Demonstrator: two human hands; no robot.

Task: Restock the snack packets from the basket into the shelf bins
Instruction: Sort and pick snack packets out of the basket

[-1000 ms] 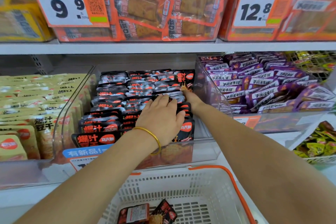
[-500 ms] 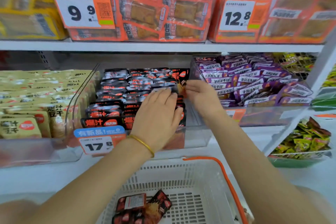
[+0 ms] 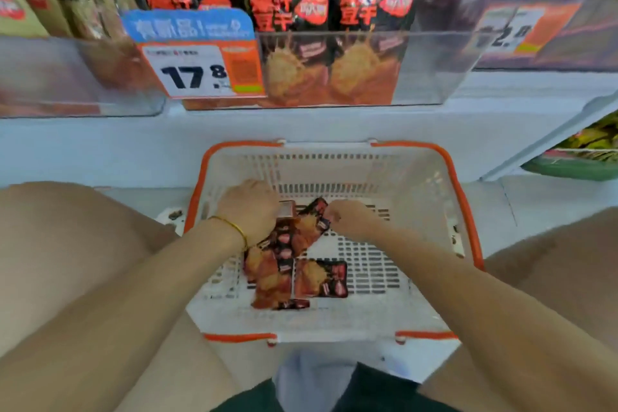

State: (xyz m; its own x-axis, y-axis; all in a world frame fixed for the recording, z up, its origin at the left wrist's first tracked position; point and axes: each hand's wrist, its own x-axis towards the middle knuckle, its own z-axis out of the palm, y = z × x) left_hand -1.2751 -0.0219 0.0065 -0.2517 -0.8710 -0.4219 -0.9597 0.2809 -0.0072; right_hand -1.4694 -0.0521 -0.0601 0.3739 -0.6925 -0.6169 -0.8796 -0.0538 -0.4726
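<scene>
Shelf bin (image 3: 431, 70) vacated; left hand (image 3: 249, 211), right hand (image 3: 349, 221) now in basket (image 3: 418, 184); grips closed on packets (image 3: 302, 237).

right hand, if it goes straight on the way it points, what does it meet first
The right hand would meet the tilted black-and-red snack packet just ahead of it. It may be touching the packet now, but depth is unclear.

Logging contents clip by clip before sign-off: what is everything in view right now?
basket: one, white with orange rim, below the shelf
snack packets: at least three, black and orange, loose in the basket
shelf bin: one, clear, above the basket, holding upright black packets
price tag: one, blue-white-orange, bin front
yellow packets: several, yellow, bin at upper left
bracelet: one, gold, left wrist
left hand: curled over packets in basket, grip unclear
right hand: curled at a packet's edge, grip unclear
</scene>
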